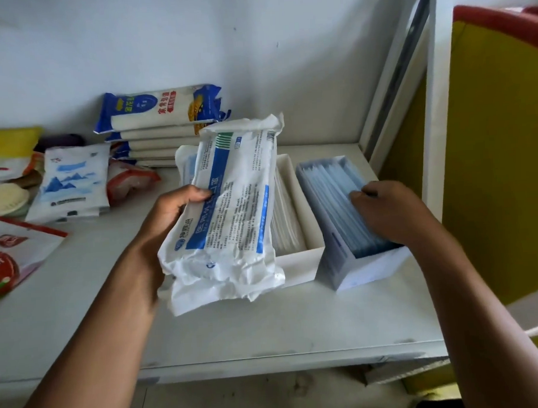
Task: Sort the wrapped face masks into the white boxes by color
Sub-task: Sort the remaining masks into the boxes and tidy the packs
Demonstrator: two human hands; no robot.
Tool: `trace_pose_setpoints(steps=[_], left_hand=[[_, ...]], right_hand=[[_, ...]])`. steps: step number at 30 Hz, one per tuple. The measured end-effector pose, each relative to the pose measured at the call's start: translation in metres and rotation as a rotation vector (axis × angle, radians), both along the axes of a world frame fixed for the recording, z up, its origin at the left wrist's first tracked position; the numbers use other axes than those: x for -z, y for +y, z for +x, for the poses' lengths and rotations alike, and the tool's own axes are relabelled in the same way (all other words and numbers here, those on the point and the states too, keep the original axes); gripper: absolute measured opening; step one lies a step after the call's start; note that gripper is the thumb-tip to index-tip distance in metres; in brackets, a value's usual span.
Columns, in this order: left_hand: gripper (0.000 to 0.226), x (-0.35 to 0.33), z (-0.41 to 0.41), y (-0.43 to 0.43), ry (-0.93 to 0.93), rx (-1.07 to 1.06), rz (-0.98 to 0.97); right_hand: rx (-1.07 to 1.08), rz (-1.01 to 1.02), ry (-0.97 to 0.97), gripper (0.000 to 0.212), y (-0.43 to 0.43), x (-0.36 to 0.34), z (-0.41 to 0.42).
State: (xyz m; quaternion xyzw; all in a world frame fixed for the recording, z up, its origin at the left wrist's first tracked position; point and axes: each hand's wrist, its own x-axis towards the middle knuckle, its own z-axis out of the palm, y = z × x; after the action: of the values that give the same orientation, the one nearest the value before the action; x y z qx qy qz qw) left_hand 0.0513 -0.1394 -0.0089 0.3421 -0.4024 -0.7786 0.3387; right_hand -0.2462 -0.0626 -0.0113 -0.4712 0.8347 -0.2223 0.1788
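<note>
Head view, only view.

- Left hand: fingers and thumb wrapped round the left edge of the mask pack, which is lifted off the table at frame centre. Judged: kept up there as the supply, close over both boxes.
- Pack's long axis runs 7 to 1 o'clock, crumpled mouth at the 1 o'clock end and printed face to camera.
- Left white box: partly hidden behind the pack, with white masks standing on edge inside.
- Right white box, at 3 o'clock and just beside the first, holds blue masks. Its long axis runs 11 to 5.
- Right hand: fingers bent down onto the blue stack. Pinching one or only pressing it level: cannot tell.
- Noodle packets stacked at 11 o'clock.
</note>
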Motion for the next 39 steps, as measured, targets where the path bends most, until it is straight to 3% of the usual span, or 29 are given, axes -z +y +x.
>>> trace_pose_setpoints(steps=[15, 28, 30, 31, 33, 35, 36, 39], left_hand=[[0.073, 0.007, 0.013, -0.020, -0.005, 0.014, 0.048], [0.064, 0.006, 0.004, -0.019, 0.112, -0.015, 0.000], [0.043, -0.004, -0.002, -0.007, 0.108, -0.024, -0.050], [0.012, -0.012, -0.004, 0.000, 0.109, -0.076, -0.109], [0.051, -0.022, -0.008, 0.008, 0.086, -0.203, -0.254], [0.056, -0.035, -0.016, 0.019, 0.069, -0.171, -0.296], [0.052, -0.038, -0.018, 0.024, 0.067, -0.140, -0.350], [0.035, -0.042, -0.029, 0.037, 0.023, -0.136, -0.440]], right_hand=[[0.001, -0.081, -0.045, 0.030, -0.011, 0.000, 0.005], [-0.045, -0.079, -0.078, 0.028, -0.007, 0.002, 0.014], [-0.029, -0.056, -0.047, 0.031, -0.007, 0.003, 0.014], [-0.019, -0.069, -0.034, 0.033, -0.007, 0.002, 0.015], [-0.005, -0.246, -0.040, 0.043, -0.004, -0.005, 0.021], [-0.069, -0.472, -0.225, 0.047, 0.003, -0.019, 0.038], [-0.136, -0.517, -0.428, 0.042, 0.008, -0.028, 0.050], [-0.372, -0.371, -1.052, 0.048, 0.022, -0.041, 0.081]])
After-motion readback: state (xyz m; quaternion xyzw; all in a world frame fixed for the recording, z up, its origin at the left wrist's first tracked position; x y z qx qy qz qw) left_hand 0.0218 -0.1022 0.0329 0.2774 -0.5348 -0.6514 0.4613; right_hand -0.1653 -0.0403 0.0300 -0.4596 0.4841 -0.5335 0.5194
